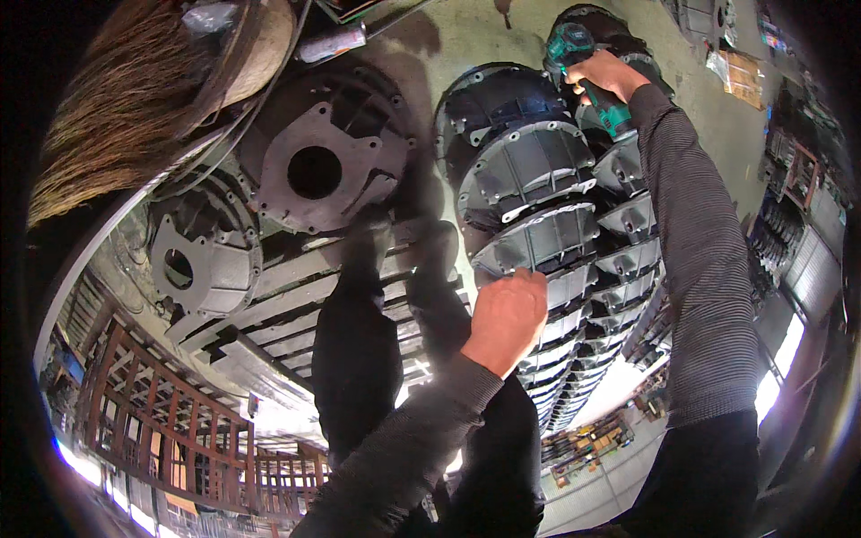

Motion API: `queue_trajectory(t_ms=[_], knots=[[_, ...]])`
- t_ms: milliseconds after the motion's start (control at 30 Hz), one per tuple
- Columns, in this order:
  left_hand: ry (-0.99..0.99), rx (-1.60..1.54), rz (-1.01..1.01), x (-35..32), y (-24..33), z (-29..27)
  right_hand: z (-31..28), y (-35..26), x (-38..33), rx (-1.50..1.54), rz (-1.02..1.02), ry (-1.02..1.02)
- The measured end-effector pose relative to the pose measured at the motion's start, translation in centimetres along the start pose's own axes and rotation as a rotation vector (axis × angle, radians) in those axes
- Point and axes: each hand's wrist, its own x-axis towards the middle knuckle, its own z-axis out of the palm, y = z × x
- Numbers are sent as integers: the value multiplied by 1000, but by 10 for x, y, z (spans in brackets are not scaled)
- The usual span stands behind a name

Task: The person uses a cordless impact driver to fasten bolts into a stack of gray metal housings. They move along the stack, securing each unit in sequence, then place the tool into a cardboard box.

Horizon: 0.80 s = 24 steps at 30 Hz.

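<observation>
My right hand [608,75] is wrapped round the handle of a green and black cordless drill [613,118], out at the top right over dark castings. Closed fingers form my left hand [509,316], which rests against the near edge of a grey bell housing [538,240] in a long row. Whatever those fingers hold is hidden. Just beyond, another bell housing [529,166] stands tilted, its ribs and bolt holes showing. A second row of castings [623,220] runs alongside, under my right forearm.
Two bell housings, a large one [363,170] and a smaller one [220,269], lie at the left. A slatted wooden pallet [287,327] is by my legs. Broom bristles [108,134] fill the upper left. A cylindrical can [332,43] and a cardboard box [740,76] lie farther off.
</observation>
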Motion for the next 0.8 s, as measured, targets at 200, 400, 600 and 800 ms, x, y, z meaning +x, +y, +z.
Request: queue_trajectory(t_ms=[200, 400, 600, 800], knots=[[-11, -50, 7, 12, 15, 5, -20, 69, 18, 78, 101, 6], [-33, -64, -25, 22, 15, 3, -15, 93, 37, 127, 139, 36], [-47, -81, -28, 28, 17, 4, -7, 98, 41, 155, 132, 22], [-79, -61, -38, 30, 13, 7, -6, 105, 47, 169, 120, 20]])
